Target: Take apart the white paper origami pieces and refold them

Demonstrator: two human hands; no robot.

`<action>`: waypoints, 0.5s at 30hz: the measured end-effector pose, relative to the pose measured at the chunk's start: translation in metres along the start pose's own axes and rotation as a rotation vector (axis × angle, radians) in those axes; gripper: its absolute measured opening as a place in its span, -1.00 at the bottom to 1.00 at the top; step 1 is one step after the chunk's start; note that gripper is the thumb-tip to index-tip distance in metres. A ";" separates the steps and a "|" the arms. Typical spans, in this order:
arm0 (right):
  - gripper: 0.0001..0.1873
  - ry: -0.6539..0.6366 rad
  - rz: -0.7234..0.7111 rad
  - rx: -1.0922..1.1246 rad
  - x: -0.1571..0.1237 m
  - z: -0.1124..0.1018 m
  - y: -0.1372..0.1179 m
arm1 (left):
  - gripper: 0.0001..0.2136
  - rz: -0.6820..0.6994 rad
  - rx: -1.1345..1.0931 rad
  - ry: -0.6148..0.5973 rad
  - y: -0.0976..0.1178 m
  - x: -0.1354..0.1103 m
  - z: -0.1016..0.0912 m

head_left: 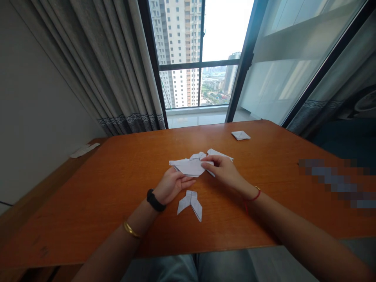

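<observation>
Left hand [173,186] and right hand [221,172] are close together at a folded white paper [188,166] mid-bench [96,203]. Right fingertips sit on top, left's at the near edge; can't tell if either's gripping. A folded paper shape [190,204] lies just below, and a small folded square [241,135] sits farther off.

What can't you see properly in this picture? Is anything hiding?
Head view:
The folded white paper: parts are hidden under the left hand and right hand.
The wooden table: its right side is covered by a blurred patch.
The small folded paper: too small to see its folds.
</observation>
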State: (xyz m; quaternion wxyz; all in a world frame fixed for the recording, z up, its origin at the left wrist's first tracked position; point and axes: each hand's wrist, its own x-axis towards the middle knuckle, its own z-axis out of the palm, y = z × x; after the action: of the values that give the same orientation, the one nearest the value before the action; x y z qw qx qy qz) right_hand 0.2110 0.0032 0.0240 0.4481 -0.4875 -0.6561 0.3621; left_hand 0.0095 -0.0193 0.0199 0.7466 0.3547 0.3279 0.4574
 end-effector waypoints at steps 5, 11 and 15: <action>-0.75 -0.012 -0.006 -0.154 -0.002 0.004 0.002 | -0.46 0.011 0.061 -0.020 -0.002 -0.006 0.005; -0.72 -0.042 0.011 -0.096 0.000 0.007 0.006 | -0.65 0.079 0.093 0.082 -0.007 -0.002 0.006; -0.69 -0.027 -0.016 -0.136 0.007 -0.005 0.007 | -0.74 0.150 0.108 0.153 -0.008 0.000 0.006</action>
State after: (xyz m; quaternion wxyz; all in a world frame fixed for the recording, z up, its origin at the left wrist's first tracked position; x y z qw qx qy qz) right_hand 0.2169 0.0118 0.0206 0.4081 -0.5066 -0.6890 0.3197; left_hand 0.0183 -0.0229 0.0168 0.6628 0.3820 0.3809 0.5194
